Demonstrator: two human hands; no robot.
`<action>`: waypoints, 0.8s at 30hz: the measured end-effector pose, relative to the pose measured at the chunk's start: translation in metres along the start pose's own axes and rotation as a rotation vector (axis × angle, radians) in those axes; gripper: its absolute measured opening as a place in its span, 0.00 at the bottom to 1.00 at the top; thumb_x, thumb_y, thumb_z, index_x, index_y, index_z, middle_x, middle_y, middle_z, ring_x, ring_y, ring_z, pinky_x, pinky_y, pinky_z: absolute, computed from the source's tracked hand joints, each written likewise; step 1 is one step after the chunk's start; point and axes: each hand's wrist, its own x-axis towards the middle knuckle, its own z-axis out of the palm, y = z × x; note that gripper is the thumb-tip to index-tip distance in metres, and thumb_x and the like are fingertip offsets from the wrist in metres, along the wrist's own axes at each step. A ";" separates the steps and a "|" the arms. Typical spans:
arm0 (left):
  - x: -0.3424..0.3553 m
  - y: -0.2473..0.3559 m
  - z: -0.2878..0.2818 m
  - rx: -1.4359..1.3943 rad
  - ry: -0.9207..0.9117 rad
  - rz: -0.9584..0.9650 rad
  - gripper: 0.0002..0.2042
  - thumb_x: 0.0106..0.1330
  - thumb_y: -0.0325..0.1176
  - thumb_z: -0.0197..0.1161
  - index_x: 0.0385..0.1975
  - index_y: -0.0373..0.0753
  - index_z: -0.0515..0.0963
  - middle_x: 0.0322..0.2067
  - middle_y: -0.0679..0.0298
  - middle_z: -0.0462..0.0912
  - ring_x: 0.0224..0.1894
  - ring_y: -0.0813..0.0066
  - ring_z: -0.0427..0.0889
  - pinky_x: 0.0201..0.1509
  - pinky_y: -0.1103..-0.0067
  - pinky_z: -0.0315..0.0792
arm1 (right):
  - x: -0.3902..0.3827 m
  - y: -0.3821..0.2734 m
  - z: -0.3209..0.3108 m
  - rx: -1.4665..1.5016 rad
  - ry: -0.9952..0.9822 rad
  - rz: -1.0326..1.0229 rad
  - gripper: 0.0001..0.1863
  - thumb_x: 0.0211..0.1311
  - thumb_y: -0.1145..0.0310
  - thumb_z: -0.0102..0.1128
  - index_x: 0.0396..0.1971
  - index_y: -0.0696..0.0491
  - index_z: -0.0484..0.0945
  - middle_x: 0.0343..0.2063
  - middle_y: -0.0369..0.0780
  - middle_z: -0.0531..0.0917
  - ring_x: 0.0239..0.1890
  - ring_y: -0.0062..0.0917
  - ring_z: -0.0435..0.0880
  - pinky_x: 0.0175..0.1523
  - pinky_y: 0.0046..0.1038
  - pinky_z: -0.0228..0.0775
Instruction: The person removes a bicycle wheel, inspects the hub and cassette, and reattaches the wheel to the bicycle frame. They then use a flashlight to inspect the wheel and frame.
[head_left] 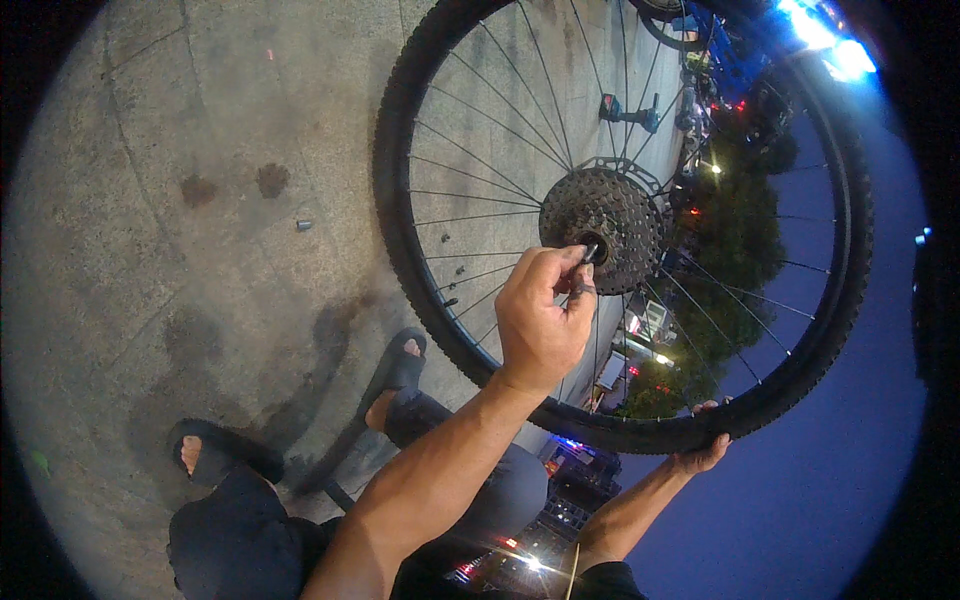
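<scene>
A bicycle wheel [398, 165] with a knobby black tyre is held up in front of me, its toothed cassette [585, 205] turned my way. At the hub, my left hand [545, 310] pinches a small dark cylindrical part [591, 253] between thumb and fingertips, against the opening in the cassette's centre. Whether the part sits inside that opening I cannot tell. Lower right, my right hand [705, 452] is wrapped round the tyre's rim and steadies it; most of its fingers are hidden behind the tyre. Behind the cassette, part of a brake disc [630, 168] shows.
A cordless power tool [630, 113] stands on the paving beyond the spokes. A small metal socket [304, 225] lies on the ground at left, and small dark pieces [460, 270] lie behind the spokes. My sandalled feet [215, 455] are lower left. Bright lamps [825, 40] shine upper right.
</scene>
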 end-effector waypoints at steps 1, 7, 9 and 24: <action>0.000 0.000 0.000 0.005 -0.003 -0.004 0.08 0.58 0.23 0.67 0.36 0.32 0.79 0.27 0.61 0.78 0.24 0.76 0.76 0.29 0.80 0.70 | 0.000 0.000 0.001 0.006 -0.014 0.012 0.39 0.53 0.58 0.68 0.60 0.59 0.61 0.50 0.45 0.73 0.42 0.35 0.78 0.43 0.34 0.77; 0.000 -0.003 -0.001 -0.026 -0.020 -0.011 0.08 0.57 0.22 0.67 0.36 0.32 0.79 0.27 0.60 0.79 0.24 0.76 0.77 0.29 0.81 0.71 | -0.002 0.004 0.004 -0.026 0.063 -0.027 0.38 0.53 0.58 0.67 0.60 0.59 0.62 0.51 0.45 0.73 0.42 0.35 0.79 0.44 0.34 0.76; -0.001 -0.004 -0.002 -0.019 -0.033 0.006 0.08 0.57 0.22 0.67 0.36 0.32 0.79 0.28 0.60 0.79 0.24 0.75 0.77 0.29 0.81 0.71 | -0.004 0.005 -0.028 0.004 0.010 0.022 0.39 0.54 0.56 0.66 0.61 0.61 0.61 0.53 0.46 0.72 0.45 0.35 0.77 0.48 0.36 0.75; 0.003 -0.001 -0.006 0.008 -0.029 0.034 0.07 0.56 0.22 0.67 0.34 0.32 0.79 0.26 0.61 0.79 0.24 0.75 0.78 0.28 0.81 0.72 | -0.002 0.004 -0.009 0.056 -0.004 -0.024 0.39 0.54 0.58 0.67 0.61 0.63 0.61 0.52 0.45 0.72 0.46 0.35 0.77 0.50 0.37 0.74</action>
